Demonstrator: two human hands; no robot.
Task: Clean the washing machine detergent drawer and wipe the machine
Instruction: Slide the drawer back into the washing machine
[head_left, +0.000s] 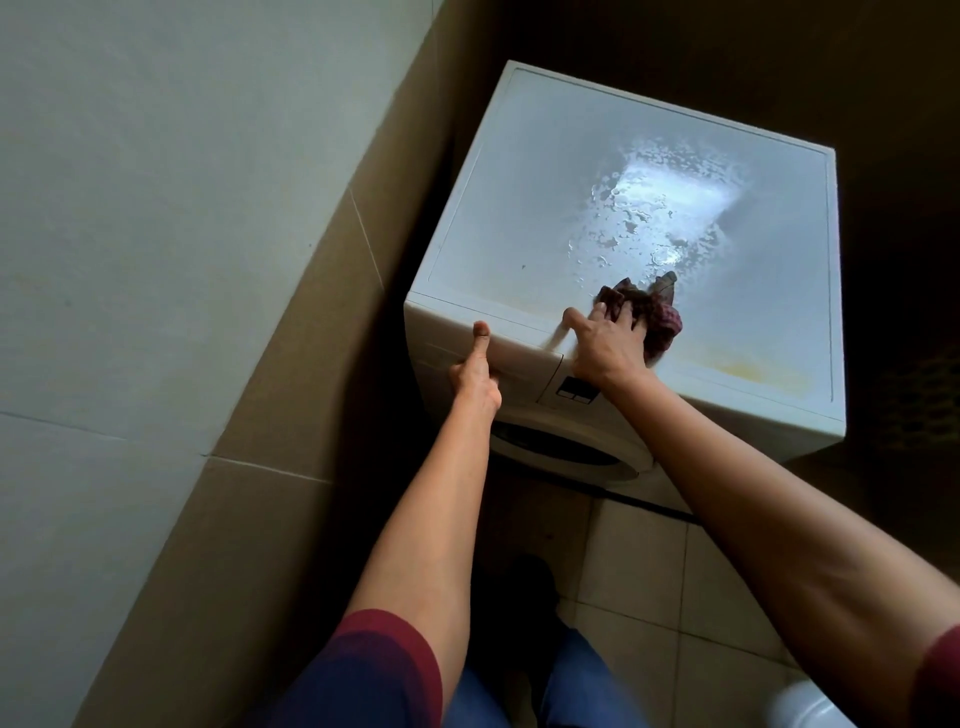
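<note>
While the right hand lies with fingers spread flat on a dark red cloth, pressing it onto the top of the machine near the front edge, the left hand grips the upper left front. Its thumb sits up on the rim and its fingers curl at the face of the drawer, which looks pushed in flush. The hands are apart, and each touches the machine.

The step in hand seems to be wiping the top, with the left hand bracing. A wet patch of beaded droplets spreads from just beyond the cloth toward the back. A yellowish stain lies along the front right edge, apart from the cloth.

To do it well:
- Sweep in long overlapping strokes from the back toward the front, so the water gathers instead of being smeared about.
- Press with the whole palm, since fingertips alone would leave streaks.
- Refold the cloth once it is soaked.
- Give the stain firmer, shorter rubs.
- Run the cloth along the raised rim, where water would likely collect.
- Drag nothing over the front lip onto the controls.
</note>
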